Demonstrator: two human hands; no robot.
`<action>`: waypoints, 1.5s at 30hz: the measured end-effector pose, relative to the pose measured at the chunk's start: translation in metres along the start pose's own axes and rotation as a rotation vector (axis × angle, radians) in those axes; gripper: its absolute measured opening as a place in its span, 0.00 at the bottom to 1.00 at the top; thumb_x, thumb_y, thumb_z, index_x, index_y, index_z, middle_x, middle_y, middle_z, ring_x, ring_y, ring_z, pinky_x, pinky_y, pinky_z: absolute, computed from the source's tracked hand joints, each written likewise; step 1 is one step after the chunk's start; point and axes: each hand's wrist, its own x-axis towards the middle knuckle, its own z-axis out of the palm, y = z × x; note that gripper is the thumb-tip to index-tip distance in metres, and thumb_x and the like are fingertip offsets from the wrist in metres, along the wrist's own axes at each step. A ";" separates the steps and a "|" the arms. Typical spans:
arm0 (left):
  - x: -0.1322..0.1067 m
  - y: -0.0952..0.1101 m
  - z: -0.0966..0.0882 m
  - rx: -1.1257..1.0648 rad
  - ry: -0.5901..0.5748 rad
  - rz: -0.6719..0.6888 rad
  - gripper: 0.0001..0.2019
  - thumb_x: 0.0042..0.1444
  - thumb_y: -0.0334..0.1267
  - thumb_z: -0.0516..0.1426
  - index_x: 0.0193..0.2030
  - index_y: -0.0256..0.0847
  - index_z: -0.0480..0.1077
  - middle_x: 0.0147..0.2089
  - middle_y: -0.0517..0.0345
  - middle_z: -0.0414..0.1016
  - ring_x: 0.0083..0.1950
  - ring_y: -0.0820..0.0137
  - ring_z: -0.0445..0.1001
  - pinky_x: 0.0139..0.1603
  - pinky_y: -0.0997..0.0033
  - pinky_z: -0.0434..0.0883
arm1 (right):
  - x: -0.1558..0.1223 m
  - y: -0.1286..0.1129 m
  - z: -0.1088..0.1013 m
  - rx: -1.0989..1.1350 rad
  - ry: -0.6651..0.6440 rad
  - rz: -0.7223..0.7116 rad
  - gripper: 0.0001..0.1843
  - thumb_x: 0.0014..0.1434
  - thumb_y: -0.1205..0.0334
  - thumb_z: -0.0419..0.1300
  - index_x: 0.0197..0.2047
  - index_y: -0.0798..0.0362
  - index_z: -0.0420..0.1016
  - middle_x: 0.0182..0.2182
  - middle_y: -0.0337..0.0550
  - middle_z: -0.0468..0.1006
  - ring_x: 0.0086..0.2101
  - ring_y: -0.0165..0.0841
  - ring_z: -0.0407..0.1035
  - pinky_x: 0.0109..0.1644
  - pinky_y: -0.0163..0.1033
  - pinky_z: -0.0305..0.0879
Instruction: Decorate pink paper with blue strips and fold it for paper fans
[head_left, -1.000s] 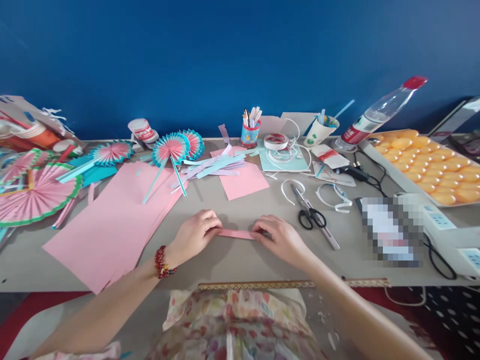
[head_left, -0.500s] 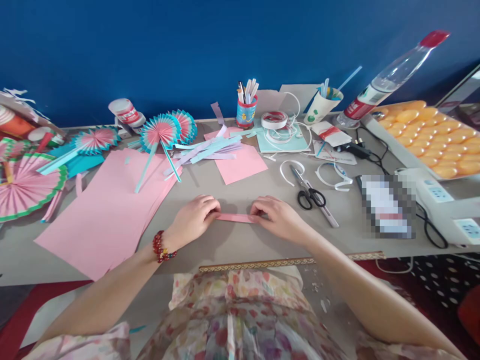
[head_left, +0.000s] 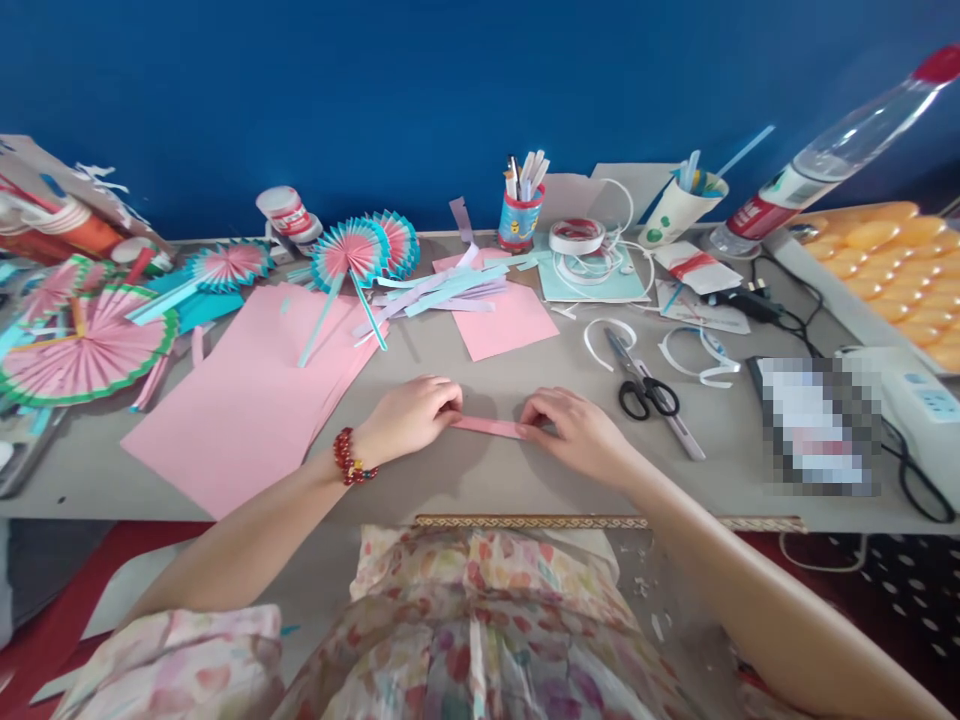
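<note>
A narrow folded strip of pink paper (head_left: 489,427) lies low over the table between my two hands. My left hand (head_left: 417,412) pinches its left end, with a red bead bracelet on the wrist. Its right end is held in the closed fingers of my right hand (head_left: 564,428). The fingertips partly cover both ends of the strip. Right of my right hand lie black-handled scissors (head_left: 649,396) and a grey cutter knife (head_left: 684,436). Beyond my hands is a pink paper square (head_left: 510,325), with light blue and lilac strips (head_left: 442,288) on part of it.
Large pink sheets (head_left: 232,410) are stacked to the left. Pleated paper fans (head_left: 349,255) lie behind them and further left. At the back stand a pen cup (head_left: 520,220), a paper cup (head_left: 679,210) and a tall bottle (head_left: 795,190). A blurred-out phone (head_left: 814,425) lies at right.
The view has shifted left, so the table things sit further right in the picture. Both hands keep their hold on the pink paper strip, which looks much the same.
</note>
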 end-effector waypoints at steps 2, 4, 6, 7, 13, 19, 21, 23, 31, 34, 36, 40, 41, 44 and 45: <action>0.002 -0.001 -0.001 -0.004 -0.004 -0.008 0.05 0.62 0.35 0.56 0.34 0.41 0.70 0.37 0.61 0.74 0.38 0.69 0.71 0.35 0.72 0.61 | -0.001 0.002 0.002 0.005 0.011 -0.004 0.06 0.63 0.61 0.58 0.33 0.51 0.69 0.32 0.41 0.75 0.37 0.35 0.67 0.42 0.39 0.60; 0.003 -0.004 -0.004 -0.025 -0.018 -0.014 0.04 0.61 0.36 0.56 0.34 0.41 0.70 0.36 0.62 0.73 0.36 0.70 0.70 0.33 0.73 0.60 | -0.001 0.003 0.003 0.014 0.011 -0.011 0.06 0.63 0.61 0.58 0.33 0.50 0.70 0.32 0.41 0.75 0.37 0.35 0.68 0.42 0.39 0.60; 0.001 -0.010 -0.009 -0.061 -0.055 0.020 0.03 0.61 0.35 0.57 0.36 0.41 0.70 0.36 0.62 0.73 0.35 0.71 0.70 0.34 0.74 0.60 | -0.001 0.004 0.003 0.020 0.014 -0.016 0.06 0.63 0.60 0.57 0.33 0.50 0.70 0.32 0.41 0.75 0.37 0.36 0.68 0.42 0.39 0.60; 0.000 -0.014 -0.011 -0.084 -0.080 0.053 0.02 0.61 0.34 0.56 0.37 0.41 0.71 0.37 0.62 0.73 0.36 0.71 0.70 0.35 0.74 0.61 | -0.001 0.005 0.003 0.021 0.012 -0.018 0.06 0.63 0.60 0.57 0.34 0.50 0.70 0.32 0.41 0.75 0.37 0.36 0.68 0.41 0.39 0.61; -0.015 -0.030 -0.023 -0.121 -0.092 0.104 0.07 0.64 0.35 0.52 0.39 0.41 0.72 0.40 0.58 0.74 0.40 0.69 0.72 0.42 0.74 0.64 | -0.002 0.008 0.004 0.015 -0.004 -0.020 0.06 0.63 0.59 0.57 0.34 0.49 0.69 0.33 0.39 0.75 0.37 0.36 0.68 0.42 0.39 0.60; -0.013 -0.033 -0.021 -0.127 -0.083 0.060 0.08 0.62 0.33 0.53 0.37 0.41 0.73 0.38 0.60 0.74 0.39 0.71 0.72 0.40 0.74 0.62 | -0.001 0.008 0.005 0.031 -0.014 -0.017 0.07 0.64 0.57 0.56 0.34 0.49 0.69 0.33 0.39 0.75 0.36 0.36 0.68 0.42 0.40 0.60; -0.010 -0.035 -0.021 -0.116 -0.098 0.056 0.07 0.61 0.33 0.53 0.36 0.40 0.73 0.37 0.60 0.74 0.38 0.70 0.71 0.39 0.73 0.62 | 0.000 0.008 0.004 0.036 -0.019 -0.014 0.08 0.64 0.57 0.56 0.34 0.49 0.69 0.33 0.40 0.75 0.36 0.36 0.68 0.41 0.40 0.60; -0.008 -0.036 -0.021 -0.107 -0.103 0.049 0.06 0.60 0.32 0.53 0.35 0.40 0.72 0.37 0.60 0.74 0.38 0.70 0.71 0.39 0.73 0.61 | 0.000 0.008 0.004 0.038 -0.026 -0.015 0.09 0.64 0.56 0.56 0.33 0.49 0.69 0.33 0.40 0.75 0.36 0.36 0.68 0.41 0.40 0.61; -0.007 -0.031 -0.021 -0.030 -0.096 0.040 0.07 0.60 0.30 0.51 0.34 0.40 0.69 0.38 0.59 0.71 0.37 0.70 0.69 0.38 0.73 0.60 | 0.000 0.009 0.005 0.033 -0.038 -0.009 0.09 0.64 0.55 0.55 0.34 0.49 0.69 0.33 0.41 0.76 0.37 0.37 0.68 0.42 0.41 0.61; -0.006 -0.030 -0.021 -0.003 -0.086 0.042 0.07 0.60 0.30 0.51 0.33 0.40 0.68 0.38 0.59 0.70 0.36 0.71 0.68 0.37 0.72 0.60 | 0.000 0.008 0.004 0.037 -0.050 -0.003 0.09 0.65 0.56 0.55 0.33 0.49 0.68 0.33 0.40 0.75 0.37 0.37 0.68 0.42 0.41 0.60; -0.005 -0.031 -0.021 -0.009 -0.095 0.051 0.07 0.59 0.30 0.51 0.32 0.40 0.68 0.37 0.59 0.69 0.36 0.71 0.68 0.37 0.72 0.60 | 0.000 0.007 0.004 0.039 -0.052 0.001 0.09 0.65 0.56 0.55 0.33 0.49 0.68 0.33 0.40 0.75 0.37 0.37 0.68 0.42 0.41 0.60; -0.005 -0.033 -0.021 -0.018 -0.101 0.064 0.07 0.60 0.30 0.51 0.33 0.40 0.68 0.37 0.59 0.69 0.36 0.71 0.69 0.37 0.73 0.60 | 0.000 0.006 0.003 0.038 -0.046 0.004 0.09 0.64 0.56 0.55 0.33 0.49 0.68 0.33 0.40 0.75 0.37 0.36 0.68 0.41 0.40 0.60; -0.006 -0.033 -0.021 -0.014 -0.100 0.066 0.07 0.60 0.30 0.51 0.33 0.40 0.68 0.38 0.59 0.69 0.36 0.71 0.69 0.37 0.73 0.61 | 0.000 0.007 0.003 0.036 -0.045 0.002 0.08 0.64 0.56 0.55 0.33 0.49 0.68 0.33 0.40 0.75 0.37 0.36 0.68 0.41 0.40 0.60; -0.008 -0.031 -0.020 0.014 -0.100 0.073 0.07 0.62 0.30 0.51 0.34 0.40 0.67 0.38 0.59 0.69 0.36 0.71 0.69 0.37 0.73 0.61 | 0.000 0.007 0.003 0.030 -0.042 -0.006 0.08 0.64 0.57 0.55 0.33 0.49 0.68 0.33 0.40 0.75 0.37 0.36 0.68 0.41 0.40 0.61; -0.009 -0.030 -0.020 0.035 -0.097 0.076 0.07 0.62 0.31 0.51 0.34 0.40 0.67 0.38 0.59 0.68 0.35 0.71 0.69 0.36 0.72 0.61 | 0.000 0.007 0.003 0.027 -0.040 -0.008 0.08 0.64 0.58 0.56 0.33 0.49 0.68 0.33 0.40 0.75 0.37 0.36 0.68 0.41 0.40 0.61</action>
